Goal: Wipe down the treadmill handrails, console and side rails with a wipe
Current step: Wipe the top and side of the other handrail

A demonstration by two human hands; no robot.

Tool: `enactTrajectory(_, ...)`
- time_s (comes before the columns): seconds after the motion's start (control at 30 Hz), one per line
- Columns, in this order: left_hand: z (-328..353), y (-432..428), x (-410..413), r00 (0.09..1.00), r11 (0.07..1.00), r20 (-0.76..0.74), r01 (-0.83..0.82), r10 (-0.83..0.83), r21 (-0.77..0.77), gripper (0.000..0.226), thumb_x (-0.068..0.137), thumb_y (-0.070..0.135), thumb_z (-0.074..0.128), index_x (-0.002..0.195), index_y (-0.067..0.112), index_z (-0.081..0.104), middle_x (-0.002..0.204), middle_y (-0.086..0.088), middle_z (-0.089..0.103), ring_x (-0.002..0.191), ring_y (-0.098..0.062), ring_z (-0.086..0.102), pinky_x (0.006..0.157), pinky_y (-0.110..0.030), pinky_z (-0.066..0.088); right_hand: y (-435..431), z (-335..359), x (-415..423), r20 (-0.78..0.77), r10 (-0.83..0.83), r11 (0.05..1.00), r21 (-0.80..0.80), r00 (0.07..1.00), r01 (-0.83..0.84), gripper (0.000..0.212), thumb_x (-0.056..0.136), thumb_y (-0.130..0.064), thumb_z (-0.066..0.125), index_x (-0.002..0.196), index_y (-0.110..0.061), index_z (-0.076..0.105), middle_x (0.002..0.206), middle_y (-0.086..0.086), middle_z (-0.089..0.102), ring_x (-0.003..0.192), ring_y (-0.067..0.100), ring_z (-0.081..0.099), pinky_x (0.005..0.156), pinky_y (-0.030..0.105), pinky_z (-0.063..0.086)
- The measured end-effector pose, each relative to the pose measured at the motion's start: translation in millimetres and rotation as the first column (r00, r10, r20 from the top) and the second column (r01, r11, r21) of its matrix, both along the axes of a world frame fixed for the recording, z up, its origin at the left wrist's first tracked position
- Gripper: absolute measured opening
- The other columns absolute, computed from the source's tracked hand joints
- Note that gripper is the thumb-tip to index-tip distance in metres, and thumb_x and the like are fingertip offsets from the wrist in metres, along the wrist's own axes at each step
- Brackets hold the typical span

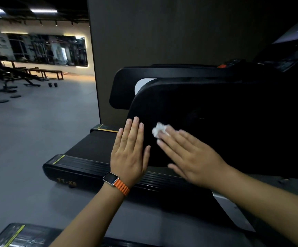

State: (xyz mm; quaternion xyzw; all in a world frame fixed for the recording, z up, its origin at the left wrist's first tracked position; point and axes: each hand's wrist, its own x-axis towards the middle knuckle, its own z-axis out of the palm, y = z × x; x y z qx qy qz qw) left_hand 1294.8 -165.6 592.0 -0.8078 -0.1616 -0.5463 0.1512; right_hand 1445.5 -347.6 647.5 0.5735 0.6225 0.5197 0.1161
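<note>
A black treadmill fills the right half of the view, its broad side handrail panel (207,107) facing me. My right hand (189,155) lies flat on that panel with straight fingers, pressing a crumpled white wipe (158,130) under the fingertips. My left hand (130,152), with an orange-strapped watch on the wrist, rests flat against the panel's rounded left edge. The console (285,56) rises at the upper right. The near side rail (91,168) runs along the belt (91,145) below my hands.
A dark wall panel (162,32) stands behind the treadmill. Grey gym floor (28,131) spreads to the left, with benches (44,72), dumbbells (52,84) and weight plates further back under a wall mirror. The end of another treadmill (19,236) shows at the bottom left.
</note>
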Motion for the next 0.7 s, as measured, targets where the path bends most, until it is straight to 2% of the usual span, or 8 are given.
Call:
enactTrajectory(0.03, 0.0, 0.3, 0.0, 1.0, 1.0, -0.004, 0.004, -0.004, 0.003, 0.063, 0.105, 0.032, 0.045, 0.157, -0.002, 0.031, 0.167, -0.019, 0.02, 0.157, -0.033, 0.018, 0.127, -0.049, 0.019, -2.8, -1.4, 2.1, 0.017, 0.01, 1.0, -0.014, 1.0, -0.01, 0.071, 0.109, -0.042, 0.043, 0.163, -0.001, 0.024, 0.172, 0.018, 0.017, 0.16, 0.035, 0.013, 0.129, 0.047, 0.016)
enactTrajectory(0.1, 0.1, -0.2, 1.0, 1.0, 1.0, -0.003, 0.01, -0.01, -0.001, 0.064, 0.105, 0.032, 0.045, 0.157, -0.001, 0.03, 0.168, -0.018, 0.019, 0.157, -0.032, 0.017, 0.127, -0.049, 0.019, 4.2, 16.7, 1.3, -0.011, 0.016, 0.996, 0.091, 1.0, -0.015, 0.07, 0.109, -0.041, 0.042, 0.164, -0.003, 0.023, 0.172, 0.016, 0.017, 0.16, 0.032, 0.015, 0.129, 0.046, 0.016)
enactTrajectory(0.2, -0.6, -1.6, 2.3, 1.0, 1.0, -0.002, 0.006, -0.006, -0.019, 0.063, 0.105, 0.031, 0.045, 0.157, -0.002, 0.031, 0.168, -0.018, 0.019, 0.157, -0.033, 0.017, 0.127, -0.051, 0.02, 26.5, 55.2, -11.1, -0.197, -0.008, 0.956, 0.285, 0.98, 0.065, 0.072, 0.109, -0.044, 0.041, 0.165, -0.003, 0.02, 0.173, 0.019, 0.012, 0.161, 0.035, 0.01, 0.13, 0.048, 0.013)
enactTrajectory(0.37, -0.6, -1.8, 1.9, 1.0, 1.0, 0.0, 0.004, -0.004, -0.011, 0.062, 0.106, 0.031, 0.044, 0.156, -0.003, 0.032, 0.168, -0.019, 0.02, 0.157, -0.033, 0.018, 0.127, -0.05, 0.02, 43.0, 47.4, -23.4, -0.164, 0.039, 0.984, 0.18, 0.986, -0.009, 0.072, 0.108, -0.043, 0.041, 0.164, -0.003, 0.022, 0.172, 0.02, 0.013, 0.161, 0.036, 0.009, 0.13, 0.049, 0.014)
enactTrajectory(0.47, -0.5, -1.0, 1.0, 1.0, 1.0, -0.011, 0.001, -0.001, -0.017, 0.063, 0.106, 0.032, 0.043, 0.157, -0.002, 0.03, 0.168, -0.019, 0.02, 0.157, -0.033, 0.017, 0.127, -0.049, 0.019, 20.1, 55.6, -10.6, -0.288, 0.014, 0.907, 0.406, 0.958, 0.109, 0.072, 0.108, -0.042, 0.04, 0.164, -0.002, 0.021, 0.172, 0.019, 0.016, 0.16, 0.034, 0.013, 0.131, 0.048, 0.01)
enactTrajectory(0.53, -0.5, -1.8, 0.5, 1.0, 1.0, -0.014, 0.003, -0.003, -0.026, 0.063, 0.106, 0.032, 0.041, 0.158, -0.001, 0.029, 0.168, -0.019, 0.02, 0.157, -0.033, 0.017, 0.127, -0.05, 0.019, 8.5, 55.9, -9.3, -0.413, 0.039, 0.852, 0.489, 0.91, 0.186, 0.072, 0.108, -0.042, 0.039, 0.164, -0.001, 0.02, 0.172, 0.019, 0.014, 0.161, 0.035, 0.01, 0.131, 0.048, 0.008)
enactTrajectory(0.6, 0.0, -2.7, 0.8, 1.0, 1.0, -0.015, 0.005, -0.005, -0.026, 0.062, 0.106, 0.032, 0.042, 0.157, -0.002, 0.03, 0.168, -0.019, 0.021, 0.157, -0.033, 0.017, 0.127, -0.05, 0.02, 22.9, 54.7, -23.4, -0.43, 0.079, 0.861, 0.485, 0.899, 0.156, 0.073, 0.107, -0.042, 0.042, 0.163, 0.001, 0.022, 0.171, 0.023, 0.014, 0.16, 0.04, 0.01, 0.13, 0.052, 0.01)
enactTrajectory(0.7, 0.4, -2.5, 0.5, 1.0, 1.0, -0.007, 0.011, -0.011, -0.021, 0.062, 0.105, 0.031, 0.045, 0.156, -0.002, 0.033, 0.167, -0.02, 0.023, 0.157, -0.033, 0.019, 0.126, -0.051, 0.022, 55.4, 57.1, -43.2, -0.374, 0.116, 0.938, 0.347, 0.92, 0.023, 0.071, 0.108, -0.04, 0.044, 0.163, 0.0, 0.024, 0.171, 0.025, 0.016, 0.16, 0.04, 0.01, 0.13, 0.053, 0.014)
